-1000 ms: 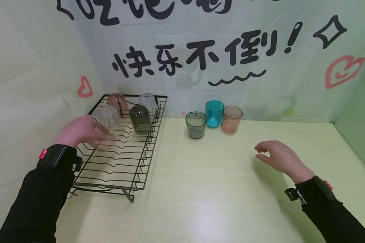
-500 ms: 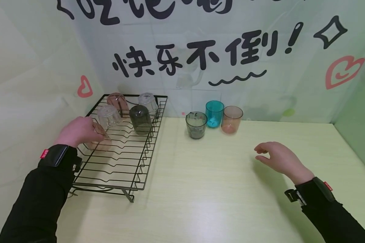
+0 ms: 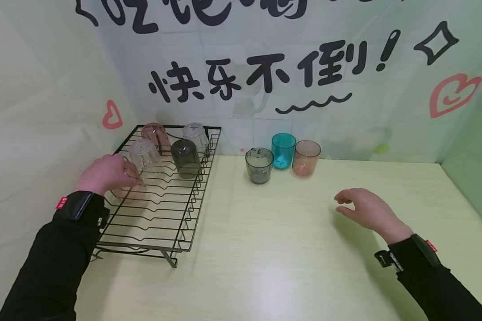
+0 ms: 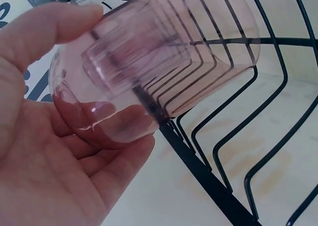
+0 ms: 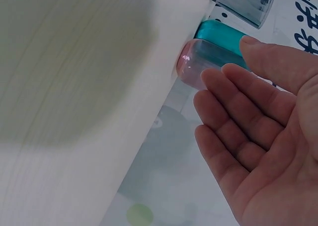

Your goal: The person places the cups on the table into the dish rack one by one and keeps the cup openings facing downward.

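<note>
Head: L hand (image 3: 109, 172) has shifted the see-through pink glass (image 3: 135, 193) slightly L vs 1 s ago, over the L side of the black wire rack (image 3: 144, 246); not let go yet. Rack also bears 4 other see-through glasses (image 3: 185, 159): pink, grey, 2 clear. L wrist: thumb & fingers pinch it; rack contact unclear. R wrist: R hand (image 5: 258, 131) relaxed, fingers together, holding nothing.

Lettering (image 3: 267, 73) on the back wall (image 3: 233, 127) reads "快乐不倒!"

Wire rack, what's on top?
On the wire rack: a reddish glass, two clear glasses, a dark glass. The left hand holds a pink glass at the rack's left; the hand hides part, so rack contact is unclear.
</note>
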Demonstrator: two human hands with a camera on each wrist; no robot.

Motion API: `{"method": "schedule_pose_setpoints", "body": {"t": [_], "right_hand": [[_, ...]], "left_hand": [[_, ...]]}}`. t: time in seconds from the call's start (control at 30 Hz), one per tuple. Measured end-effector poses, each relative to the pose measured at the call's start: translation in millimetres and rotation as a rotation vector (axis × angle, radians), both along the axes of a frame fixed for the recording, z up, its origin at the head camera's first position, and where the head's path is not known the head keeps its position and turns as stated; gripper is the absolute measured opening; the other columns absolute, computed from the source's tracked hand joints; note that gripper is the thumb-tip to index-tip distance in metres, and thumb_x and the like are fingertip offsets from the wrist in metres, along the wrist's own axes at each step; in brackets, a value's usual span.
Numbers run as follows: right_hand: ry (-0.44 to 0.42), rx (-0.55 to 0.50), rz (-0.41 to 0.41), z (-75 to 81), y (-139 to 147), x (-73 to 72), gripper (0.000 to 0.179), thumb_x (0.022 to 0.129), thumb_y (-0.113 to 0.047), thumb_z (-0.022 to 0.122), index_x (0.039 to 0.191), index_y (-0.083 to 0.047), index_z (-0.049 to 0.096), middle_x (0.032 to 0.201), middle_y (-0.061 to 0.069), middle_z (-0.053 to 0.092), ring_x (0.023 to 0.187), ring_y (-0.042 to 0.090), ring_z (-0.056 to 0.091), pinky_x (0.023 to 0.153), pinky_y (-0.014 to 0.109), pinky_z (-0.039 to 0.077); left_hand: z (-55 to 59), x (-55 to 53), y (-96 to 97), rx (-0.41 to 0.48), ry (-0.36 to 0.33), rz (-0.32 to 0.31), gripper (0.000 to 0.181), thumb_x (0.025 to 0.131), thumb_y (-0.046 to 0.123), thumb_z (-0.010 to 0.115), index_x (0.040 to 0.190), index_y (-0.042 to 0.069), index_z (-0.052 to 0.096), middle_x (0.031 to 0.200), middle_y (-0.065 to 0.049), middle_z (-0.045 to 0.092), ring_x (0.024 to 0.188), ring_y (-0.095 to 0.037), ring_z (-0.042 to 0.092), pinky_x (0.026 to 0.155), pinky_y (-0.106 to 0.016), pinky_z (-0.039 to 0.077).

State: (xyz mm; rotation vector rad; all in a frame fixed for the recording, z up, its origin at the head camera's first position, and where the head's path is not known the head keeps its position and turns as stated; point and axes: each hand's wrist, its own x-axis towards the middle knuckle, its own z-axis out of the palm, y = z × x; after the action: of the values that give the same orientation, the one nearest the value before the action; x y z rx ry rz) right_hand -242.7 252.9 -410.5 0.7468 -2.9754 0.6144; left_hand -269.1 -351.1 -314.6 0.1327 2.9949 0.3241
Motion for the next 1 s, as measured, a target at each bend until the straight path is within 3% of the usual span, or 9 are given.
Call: {"method": "schedule_pose_setpoints", "body": {"t": [0.2,0.43,0.63,0.77,1.0], "right_hand": [[-0.004,0.003,0.004,-0.1,0.2,0.2,0.027,0.087,-0.008,0.073,0.111,0.003,0.068,0.102,0.014,0.070,0.096,0.034,0.065,0.085,0.051,0.051],[0.002,0.005,0.004,-0.1,-1.2,-0.7,0.027,0.087,-0.010,0.075,0.110,0.002,0.068,0.102,0.012,0.070,0.096,0.033,0.066,0.085,0.050,0.051],[0.003,0.004,0.005,-0.1,-1.5,-0.3,0.027,0.087,-0.010,0.075,0.110,0.002,0.069,0.101,0.012,0.070,0.096,0.033,0.066,0.085,0.050,0.051],[0.004,0.004,0.004,-0.3,-1.2,-0.4,0.027,0.087,-0.010,0.075,0.110,0.002,0.069,0.101,0.012,0.070,0.096,0.033,0.066,0.085,0.050,0.051],[0.003,0.004,0.008,1.1,-2.1,-0.9,0.028,0.087,-0.010,0.075,0.111,0.003,0.068,0.102,0.012,0.070,0.096,0.033,0.066,0.086,0.050,0.051]], "left_hand": [[-1.5,0.2,0.9,0.008,0.025,-0.015,0.031,0.076,0.035,0.080,0.068,0.010,0.063,0.070,-0.004,0.057,0.066,-0.023,0.057,0.058,-0.036,0.046],[-2.7,3.0,-1.0,0.066,-0.015,-0.020,0.027,0.080,0.034,0.079,0.087,0.009,0.074,0.074,0.001,0.067,0.056,-0.018,0.063,0.061,-0.038,0.051],[-3.0,1.6,-3.7,0.056,-0.004,-0.012,0.031,0.079,0.037,0.080,0.082,0.007,0.072,0.075,-0.006,0.066,0.066,-0.023,0.063,0.061,-0.040,0.051],[-2.6,1.0,-4.3,0.023,0.020,0.011,0.042,0.076,0.040,0.082,0.079,0.001,0.065,0.079,-0.014,0.062,0.075,-0.032,0.060,0.063,-0.045,0.051],[1.5,3.1,-2.5,-0.009,0.036,0.030,0.057,0.076,0.042,0.080,0.090,-0.005,0.050,0.089,-0.023,0.055,0.078,-0.036,0.054,0.062,-0.045,0.047]]}}
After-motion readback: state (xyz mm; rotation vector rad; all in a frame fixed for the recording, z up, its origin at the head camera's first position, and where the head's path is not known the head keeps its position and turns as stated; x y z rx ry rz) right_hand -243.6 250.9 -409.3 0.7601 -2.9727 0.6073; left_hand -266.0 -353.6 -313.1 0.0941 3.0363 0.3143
